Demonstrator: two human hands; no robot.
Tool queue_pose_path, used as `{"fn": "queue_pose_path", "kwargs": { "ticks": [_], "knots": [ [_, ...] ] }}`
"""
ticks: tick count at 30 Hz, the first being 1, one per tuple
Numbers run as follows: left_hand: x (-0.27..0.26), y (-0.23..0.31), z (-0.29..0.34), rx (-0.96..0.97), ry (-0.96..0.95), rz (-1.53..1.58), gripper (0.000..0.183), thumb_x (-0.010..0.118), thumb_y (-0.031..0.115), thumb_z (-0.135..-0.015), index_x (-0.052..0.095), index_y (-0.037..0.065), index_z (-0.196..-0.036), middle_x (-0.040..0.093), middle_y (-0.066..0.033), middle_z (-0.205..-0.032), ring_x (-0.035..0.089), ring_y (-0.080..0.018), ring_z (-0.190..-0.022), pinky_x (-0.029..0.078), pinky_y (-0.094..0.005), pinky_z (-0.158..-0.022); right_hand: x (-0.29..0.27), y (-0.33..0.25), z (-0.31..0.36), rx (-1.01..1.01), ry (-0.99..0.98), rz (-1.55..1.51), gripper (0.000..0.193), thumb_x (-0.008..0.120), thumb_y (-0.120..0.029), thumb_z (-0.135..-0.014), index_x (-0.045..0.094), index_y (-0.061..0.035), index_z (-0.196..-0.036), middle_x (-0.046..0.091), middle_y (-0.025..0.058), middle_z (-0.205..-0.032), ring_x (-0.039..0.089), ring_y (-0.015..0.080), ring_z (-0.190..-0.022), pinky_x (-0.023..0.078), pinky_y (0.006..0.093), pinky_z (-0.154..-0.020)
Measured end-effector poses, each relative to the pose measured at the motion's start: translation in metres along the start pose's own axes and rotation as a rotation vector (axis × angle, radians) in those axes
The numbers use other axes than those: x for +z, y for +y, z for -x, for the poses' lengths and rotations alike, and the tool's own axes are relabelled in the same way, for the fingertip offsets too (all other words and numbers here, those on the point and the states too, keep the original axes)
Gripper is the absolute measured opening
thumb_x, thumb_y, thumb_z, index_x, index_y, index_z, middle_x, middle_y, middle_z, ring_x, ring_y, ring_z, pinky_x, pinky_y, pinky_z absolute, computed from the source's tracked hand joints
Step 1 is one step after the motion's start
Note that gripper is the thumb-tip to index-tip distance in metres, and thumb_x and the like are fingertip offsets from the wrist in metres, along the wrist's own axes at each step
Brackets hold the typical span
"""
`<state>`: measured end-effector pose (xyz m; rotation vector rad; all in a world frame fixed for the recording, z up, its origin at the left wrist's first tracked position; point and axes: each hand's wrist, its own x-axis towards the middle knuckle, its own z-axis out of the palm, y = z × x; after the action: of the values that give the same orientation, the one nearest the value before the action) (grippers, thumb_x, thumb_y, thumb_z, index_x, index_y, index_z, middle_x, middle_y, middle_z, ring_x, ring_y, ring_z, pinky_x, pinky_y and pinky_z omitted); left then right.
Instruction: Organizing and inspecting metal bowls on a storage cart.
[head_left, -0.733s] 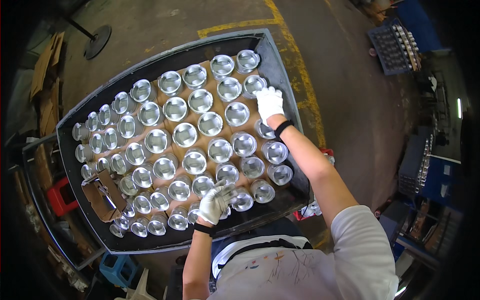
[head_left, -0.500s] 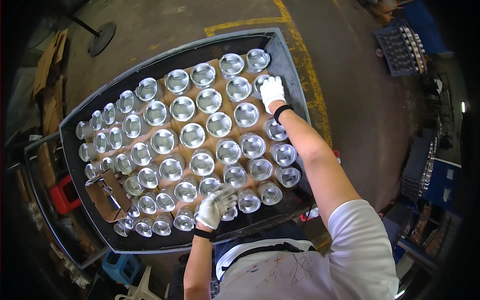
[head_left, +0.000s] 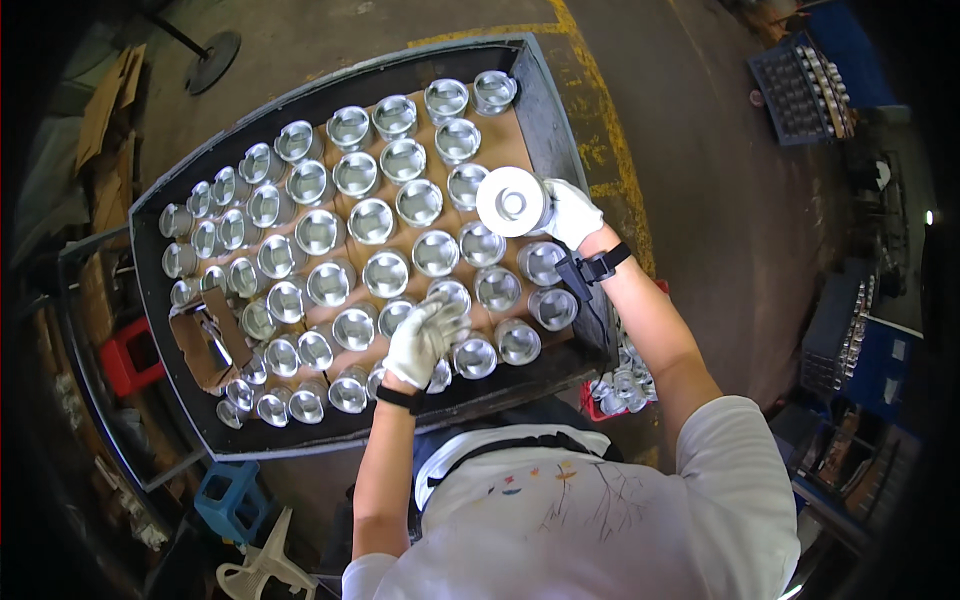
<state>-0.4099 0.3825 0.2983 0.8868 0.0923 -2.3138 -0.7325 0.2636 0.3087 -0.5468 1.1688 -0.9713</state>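
Note:
My right hand [head_left: 577, 213], in a white glove, grips a silver metal piston [head_left: 512, 202] from its right side. The piston is lifted above the others, with a pale round face and a ring-shaped centre turned up. My left hand [head_left: 424, 342], gloved too, hovers palm inward over the near rows with its fingers stretched and holds nothing. Below both hands, several rows of pistons [head_left: 403, 160] stand on brown cardboard [head_left: 500, 145] inside a large grey-rimmed bin [head_left: 548, 110]. Bare cardboard shows at the far right, beyond the lifted piston.
A small open cardboard box [head_left: 190, 350] sits in the bin's left end. Beside its near right corner is a red basket [head_left: 590, 403] with metal parts. A blue stool [head_left: 225, 500], a white plastic chair [head_left: 262, 568] and a red stool [head_left: 130, 358] stand around the bin.
My right hand has lifted a piston from the far right of the bin and brought it nearer. My left hand stays over the near rows. The whole view has shifted slightly.

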Motion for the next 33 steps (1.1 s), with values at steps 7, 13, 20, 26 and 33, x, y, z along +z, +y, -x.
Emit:
{"fn": "queue_pose_path", "kwargs": {
  "ticks": [7,13,20,26,33],
  "knots": [
    [0.045,-0.027,-0.001,0.042,-0.098,-0.051,0.032,0.053,0.025,-0.096,0.055,0.005,-0.122,0.063,-0.0234,-0.118,0.063,-0.0359,-0.102,0.051,-0.0445,-0.09,0.014,0.045,0.061,-0.023,-0.166,0.043,0.02,0.054,-0.003,-0.093,0.066,-0.0038,-0.109,0.07,0.0043,-0.105,0.066,0.0141,-0.095,0.055,0.0296,-0.081],
    [0.068,-0.053,0.011,-0.01,-0.082,-0.081,0.04,0.048,0.036,-0.1,0.05,0.007,-0.129,0.064,-0.0234,-0.115,0.065,-0.0333,-0.098,0.054,-0.0437,-0.082,0.004,0.089,0.086,-0.204,-0.151,0.446,0.016,0.063,-0.005,-0.088,0.067,-0.0055,-0.103,0.071,0.0038,-0.098,0.065,0.0128,-0.089,0.052,0.029,-0.079],
    [0.09,-0.073,0.019,0.017,-0.194,-0.129,0.058,0.032,0.052,-0.103,0.046,0.006,-0.137,0.062,-0.0137,-0.124,0.065,-0.0325,-0.106,0.057,-0.0467,-0.088,0.026,0.094,0.132,0.134,-0.213,-0.426,0.02,0.058,-0.005,-0.093,0.064,-0.0023,-0.111,0.069,0.0048,-0.107,0.065,0.0142,-0.096,0.054,0.0305,-0.086],
    [0.101,-0.074,0.028,-0.001,-0.113,-0.081,0.064,0.032,0.059,-0.101,0.049,0.006,-0.134,0.063,-0.0136,-0.123,0.066,-0.0306,-0.105,0.058,-0.0461,-0.087,0.025,0.107,0.145,0.145,-0.37,-0.577,0.03,0.056,-0.004,-0.093,0.059,0.0005,-0.123,0.066,0.0086,-0.116,0.065,0.0176,-0.103,0.055,0.0341,-0.091],
    [0.107,-0.075,0.03,-0.016,-0.087,0.006,0.056,0.035,0.052,-0.102,0.048,0.008,-0.134,0.06,-0.0131,-0.127,0.063,-0.0308,-0.11,0.057,-0.0543,-0.086,0.033,0.094,0.15,0.13,-0.422,-0.608,0.031,0.059,-0.002,-0.091,0.06,-0.0009,-0.121,0.066,0.0096,-0.115,0.066,0.019,-0.101,0.056,0.0337,-0.089]
  ]
}}
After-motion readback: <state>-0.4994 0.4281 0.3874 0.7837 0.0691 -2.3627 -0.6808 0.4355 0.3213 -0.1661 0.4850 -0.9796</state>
